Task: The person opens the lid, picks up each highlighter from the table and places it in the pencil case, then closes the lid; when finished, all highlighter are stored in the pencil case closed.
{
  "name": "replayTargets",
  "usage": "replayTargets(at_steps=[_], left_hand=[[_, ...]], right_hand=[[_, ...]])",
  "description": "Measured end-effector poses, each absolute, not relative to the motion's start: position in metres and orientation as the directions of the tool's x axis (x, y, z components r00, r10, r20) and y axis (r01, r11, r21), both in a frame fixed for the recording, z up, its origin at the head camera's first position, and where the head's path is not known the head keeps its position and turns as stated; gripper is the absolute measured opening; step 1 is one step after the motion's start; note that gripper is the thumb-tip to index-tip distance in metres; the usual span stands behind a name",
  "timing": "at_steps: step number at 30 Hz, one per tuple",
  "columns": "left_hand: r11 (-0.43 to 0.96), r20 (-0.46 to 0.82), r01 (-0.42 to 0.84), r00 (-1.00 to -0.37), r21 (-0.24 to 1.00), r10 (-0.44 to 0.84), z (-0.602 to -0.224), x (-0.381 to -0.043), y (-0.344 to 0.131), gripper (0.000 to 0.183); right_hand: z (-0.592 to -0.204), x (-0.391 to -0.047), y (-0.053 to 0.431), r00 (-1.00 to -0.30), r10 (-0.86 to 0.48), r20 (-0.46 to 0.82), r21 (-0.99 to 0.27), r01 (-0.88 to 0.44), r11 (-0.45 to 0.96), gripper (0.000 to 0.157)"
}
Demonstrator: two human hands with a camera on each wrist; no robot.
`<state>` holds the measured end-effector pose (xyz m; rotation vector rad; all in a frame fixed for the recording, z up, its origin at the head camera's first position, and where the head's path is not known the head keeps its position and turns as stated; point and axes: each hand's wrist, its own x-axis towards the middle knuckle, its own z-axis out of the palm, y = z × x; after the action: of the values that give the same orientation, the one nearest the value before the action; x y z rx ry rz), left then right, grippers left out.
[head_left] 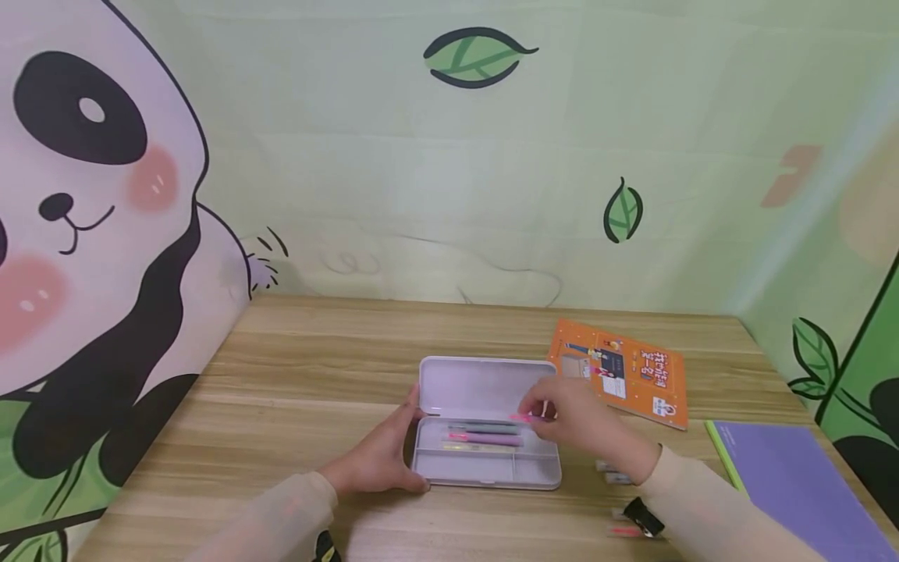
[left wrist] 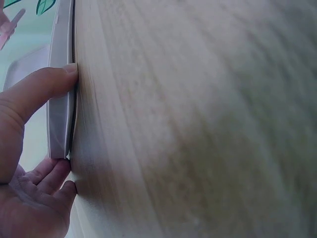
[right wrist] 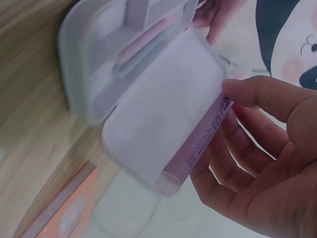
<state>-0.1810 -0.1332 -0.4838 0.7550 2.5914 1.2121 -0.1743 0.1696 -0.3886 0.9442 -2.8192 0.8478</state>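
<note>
A white pencil case (head_left: pixel 460 467) lies on the table with its lid (head_left: pixel 467 386) raised toward the back. Inside are several slim pens, among them a purple one (head_left: pixel 500 440) with a pink end. My left hand (head_left: pixel 382 451) holds the case at its left end, the thumb (left wrist: pixel 47 82) pressed on the front wall and the fingers around the far side. Over the right part of the case, my right hand (head_left: pixel 579 417) pinches a pink-purple highlighter (right wrist: pixel 198 141) between thumb and fingers. The highlighter is tilted in the right wrist view, with printed lettering along its barrel.
Behind and right of the case lies an orange book (head_left: pixel 635 367). A purple notebook (head_left: pixel 794 476) sits at the right edge. Several more pens (head_left: pixel 623 531) lie partly hidden under my right forearm. A cloth with a printed panda (head_left: pixel 165 257) hangs behind the table.
</note>
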Motion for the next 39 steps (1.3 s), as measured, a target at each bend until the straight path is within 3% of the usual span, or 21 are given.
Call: replayTargets(at_steps=[14, 23, 39], left_hand=[[0.525, 0.054, 0.374, -0.849, 0.765, 0.526, -0.484, -0.18, -0.134, 0.137], [0.518, 0.07, 0.394, -0.841, 0.759, 0.537, -0.483, -0.18, -0.134, 0.136], [0.523, 0.047, 0.366, -0.849, 0.77, 0.526, -0.483, -0.181, -0.134, 0.136]], right_hand=[[-0.411, -0.186, 0.111, -0.766, -0.602, 0.227, -0.441, -0.632, 0.637, 0.013], [-0.424, -0.192, 0.089, -0.768, -0.619, 0.167, -0.464, -0.615, 0.637, 0.008], [-0.42, -0.191, 0.11, -0.804, -0.577, 0.142, -0.532, -0.554, 0.64, 0.018]])
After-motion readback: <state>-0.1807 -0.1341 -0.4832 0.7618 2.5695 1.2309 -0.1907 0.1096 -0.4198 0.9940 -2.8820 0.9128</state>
